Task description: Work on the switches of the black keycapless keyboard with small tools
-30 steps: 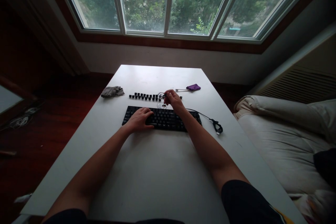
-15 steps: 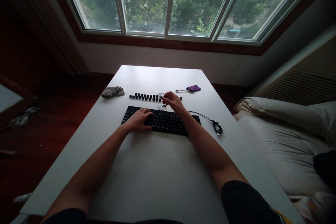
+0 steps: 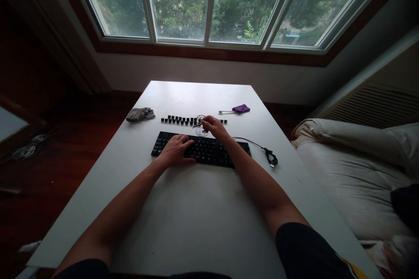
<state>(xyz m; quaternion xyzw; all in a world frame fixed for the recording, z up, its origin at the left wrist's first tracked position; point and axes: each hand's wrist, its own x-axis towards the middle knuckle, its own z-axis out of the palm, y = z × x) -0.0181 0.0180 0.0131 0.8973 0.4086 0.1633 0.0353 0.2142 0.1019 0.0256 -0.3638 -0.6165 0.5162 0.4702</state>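
A black keyboard lies across the white table. My left hand rests on its left half, fingers spread, thumb apart near the front edge. Beyond the keyboard's far edge, my right hand is closed in a pinch. A thin stick-like thing pokes out leftward from its fingertips; its kind is too small to make out. Just below these fingers sits a round clear dish, with a second round dish behind it, partly hidden. Small black keycaps stand in rows behind the keyboard, some covered by my right hand.
A crumpled grey cloth lies at the left table edge. To the right are a purple cloth, thin white sticks and a coiled black USB cable. A cushioned pale seat stands right of the table.
My left hand has slid slightly right along the keyboard. My right hand has shifted a little left, and the thin thing in its fingertips now shows over the keycaps.
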